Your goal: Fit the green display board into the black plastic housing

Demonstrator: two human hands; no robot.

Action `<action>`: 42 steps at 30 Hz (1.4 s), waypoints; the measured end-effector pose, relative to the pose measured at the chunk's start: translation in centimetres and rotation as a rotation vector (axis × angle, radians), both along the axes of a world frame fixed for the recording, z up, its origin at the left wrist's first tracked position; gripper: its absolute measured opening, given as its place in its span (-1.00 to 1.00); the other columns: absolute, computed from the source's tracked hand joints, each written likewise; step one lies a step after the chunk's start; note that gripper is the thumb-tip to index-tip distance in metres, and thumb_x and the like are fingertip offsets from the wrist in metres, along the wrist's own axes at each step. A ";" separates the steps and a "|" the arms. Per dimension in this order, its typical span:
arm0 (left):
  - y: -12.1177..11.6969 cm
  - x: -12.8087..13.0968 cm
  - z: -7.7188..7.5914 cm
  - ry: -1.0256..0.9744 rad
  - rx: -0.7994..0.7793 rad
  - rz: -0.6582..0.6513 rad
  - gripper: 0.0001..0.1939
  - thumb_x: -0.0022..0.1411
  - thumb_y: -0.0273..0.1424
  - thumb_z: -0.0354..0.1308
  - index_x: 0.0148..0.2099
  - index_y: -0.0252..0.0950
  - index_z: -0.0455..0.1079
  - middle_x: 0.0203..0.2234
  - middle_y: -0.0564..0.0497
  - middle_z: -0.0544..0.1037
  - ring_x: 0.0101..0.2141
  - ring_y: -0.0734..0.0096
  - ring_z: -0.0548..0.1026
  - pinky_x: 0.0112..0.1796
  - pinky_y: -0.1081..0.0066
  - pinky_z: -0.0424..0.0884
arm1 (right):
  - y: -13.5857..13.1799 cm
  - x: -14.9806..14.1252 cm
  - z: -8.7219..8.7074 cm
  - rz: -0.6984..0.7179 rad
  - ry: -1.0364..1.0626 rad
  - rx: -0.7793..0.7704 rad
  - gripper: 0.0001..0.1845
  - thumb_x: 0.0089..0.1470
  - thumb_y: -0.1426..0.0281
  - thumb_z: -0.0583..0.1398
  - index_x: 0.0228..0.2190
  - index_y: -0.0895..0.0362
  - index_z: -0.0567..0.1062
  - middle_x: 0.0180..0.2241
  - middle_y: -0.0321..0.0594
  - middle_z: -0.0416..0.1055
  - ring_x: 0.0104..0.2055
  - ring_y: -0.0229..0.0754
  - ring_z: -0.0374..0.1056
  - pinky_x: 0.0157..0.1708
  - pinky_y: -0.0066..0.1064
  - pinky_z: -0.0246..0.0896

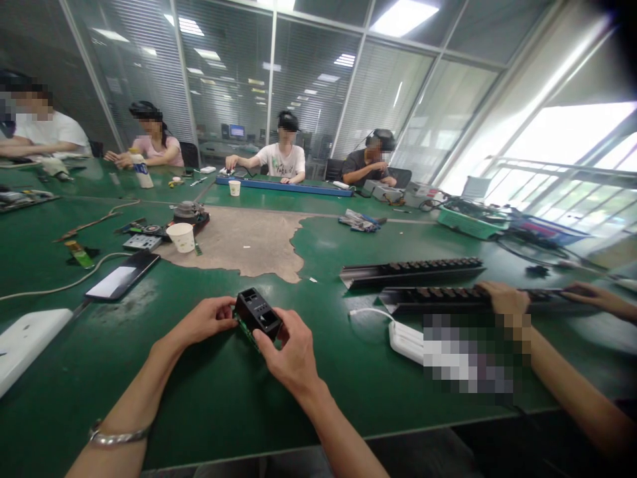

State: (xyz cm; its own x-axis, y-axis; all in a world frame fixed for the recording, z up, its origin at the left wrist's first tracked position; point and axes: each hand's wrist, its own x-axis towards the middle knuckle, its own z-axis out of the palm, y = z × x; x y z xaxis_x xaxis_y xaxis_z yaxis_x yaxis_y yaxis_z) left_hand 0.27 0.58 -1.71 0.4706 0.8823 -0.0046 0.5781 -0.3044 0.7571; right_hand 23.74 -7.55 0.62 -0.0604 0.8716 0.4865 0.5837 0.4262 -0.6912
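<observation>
A black socket module (259,312), a small box with square openings on top and a green circuit board along its lower side, is tilted just above the green table (209,411). My right hand (294,348) grips its right side, thumb at the near edge and fingers behind. On the other side, my left hand (212,320) pinches the module's left edge between thumb and curled fingers. Part of the circuit board is hidden by the module and my fingers.
Beside me at right, another person's hand (505,302) rests on a long black strip (438,299); a similar strip (413,271) lies behind it. A white power strip (408,342), a phone (122,275), a paper cup (182,238) and torn cardboard (243,242) lie around. Several people sit opposite.
</observation>
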 end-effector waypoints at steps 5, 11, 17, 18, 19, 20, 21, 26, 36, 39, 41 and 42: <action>0.1 -0.2 -0.1 -0.027 -0.019 -0.018 -0.71 0.16 -0.27 0.19 -0.10 -0.31 0.41 -0.46 0.08 0.44 -0.45 0.41 0.38 -0.42 0.48 0.24 | -0.4 -0.6 -0.3 0.004 -0.121 0.028 -0.60 0.03 0.31 0.23 -0.07 0.13 0.40 -0.24 -0.17 0.38 -0.21 -0.11 0.33 -0.21 -0.32 0.31; 0.1 -0.7 -0.2 -0.092 -0.068 -0.058 -0.42 0.14 -0.36 0.17 0.22 -0.27 0.24 -0.40 0.07 0.48 -0.41 0.40 0.41 -0.37 0.45 0.30 | -0.8 -0.8 -0.7 -0.016 -0.215 -0.036 -0.61 0.02 0.31 0.23 -0.08 0.12 0.40 -0.23 -0.14 0.36 -0.17 -0.06 0.32 -0.14 -0.26 0.29; -0.1 -0.6 0.1 -0.082 -0.084 -0.073 -0.40 0.11 -0.38 0.20 0.21 -0.26 0.25 -0.39 0.07 0.46 -0.40 0.41 0.41 -0.38 0.46 0.29 | -0.8 -1.0 -1.2 -0.026 -0.223 -0.064 -0.67 0.03 0.34 0.24 -0.13 0.12 0.41 -0.24 -0.16 0.37 -0.19 -0.08 0.33 -0.15 -0.28 0.30; -0.1 -0.6 0.1 -0.085 -0.085 -0.075 -0.40 0.10 -0.38 0.21 0.20 -0.27 0.26 -0.39 0.07 0.46 -0.40 0.40 0.41 -0.38 0.45 0.29 | -0.9 -1.1 -1.3 -0.018 -0.217 -0.062 -0.67 0.03 0.34 0.25 -0.13 0.12 0.41 -0.24 -0.16 0.37 -0.20 -0.09 0.33 -0.15 -0.29 0.30; -0.1 -0.6 0.1 -0.089 -0.084 -0.070 -0.40 0.10 -0.38 0.22 0.20 -0.27 0.26 -0.39 0.06 0.46 -0.39 0.40 0.40 -0.37 0.45 0.29 | -0.9 -1.2 -1.4 -0.003 -0.210 -0.061 -0.67 0.03 0.33 0.26 -0.13 0.11 0.41 -0.24 -0.17 0.38 -0.20 -0.10 0.34 -0.16 -0.30 0.30; -0.1 -0.7 0.1 -0.095 -0.082 -0.061 -0.40 0.09 -0.37 0.22 0.20 -0.28 0.26 -0.39 0.06 0.46 -0.39 0.40 0.40 -0.37 0.45 0.29 | -1.0 -1.4 -1.5 0.013 -0.202 -0.059 -0.66 0.03 0.31 0.27 -0.12 0.11 0.41 -0.24 -0.18 0.38 -0.21 -0.10 0.34 -0.17 -0.31 0.31; -0.1 -0.7 0.0 -0.099 -0.080 -0.051 -0.40 0.09 -0.37 0.23 0.19 -0.28 0.26 -0.40 0.07 0.45 -0.40 0.40 0.40 -0.38 0.45 0.28 | -1.0 -1.5 -1.5 0.027 -0.195 -0.058 -0.64 0.03 0.30 0.28 -0.12 0.11 0.41 -0.24 -0.18 0.39 -0.21 -0.10 0.34 -0.18 -0.31 0.31; -0.1 -1.0 -0.1 -0.112 -0.074 -0.023 -0.43 0.06 -0.36 0.25 0.14 -0.31 0.31 -0.45 0.10 0.41 -0.44 0.43 0.36 -0.42 0.48 0.24 | -1.0 -2.0 -1.5 0.039 -0.160 -0.019 -0.63 0.04 0.29 0.28 -0.10 0.11 0.42 -0.25 -0.18 0.40 -0.22 -0.10 0.34 -0.21 -0.32 0.32; -0.3 -0.9 0.4 -0.074 -0.060 -0.020 -0.49 0.05 -0.35 0.24 0.09 -0.28 0.37 -0.48 0.12 0.41 -0.46 0.41 0.37 -0.44 0.47 0.24 | -0.2 0.0 -0.2 -0.023 0.107 0.057 -0.57 0.16 0.26 0.17 0.04 0.15 0.36 -0.22 -0.12 0.39 -0.38 -0.20 0.32 -0.41 -0.39 0.31; -0.2 -0.9 0.3 -0.074 -0.061 -0.011 -0.44 0.05 -0.35 0.25 0.13 -0.29 0.35 -0.46 0.10 0.43 -0.45 0.40 0.38 -0.43 0.47 0.26 | 0.8 1.3 -0.7 -0.128 0.045 0.030 -0.59 0.14 0.27 0.18 0.00 0.16 0.40 -0.22 -0.10 0.41 -0.31 -0.13 0.35 -0.33 -0.33 0.33; -0.2 -0.9 0.2 -0.064 -0.057 -0.006 -0.45 0.06 -0.35 0.25 0.13 -0.30 0.36 -0.46 0.08 0.44 -0.45 0.40 0.39 -0.43 0.46 0.25 | 1.4 2.1 -1.3 -0.170 -0.011 -0.001 -0.62 0.13 0.28 0.18 -0.04 0.16 0.42 -0.20 -0.07 0.43 -0.22 -0.07 0.37 -0.22 -0.26 0.32; -0.1 -0.9 0.1 -0.061 -0.056 -0.007 -0.45 0.06 -0.34 0.25 0.12 -0.31 0.37 -0.46 0.08 0.45 -0.46 0.40 0.39 -0.43 0.46 0.25 | 1.6 2.3 -1.6 -0.182 -0.032 -0.017 -0.63 0.13 0.27 0.18 -0.05 0.17 0.43 -0.19 -0.06 0.43 -0.19 -0.04 0.37 -0.18 -0.23 0.31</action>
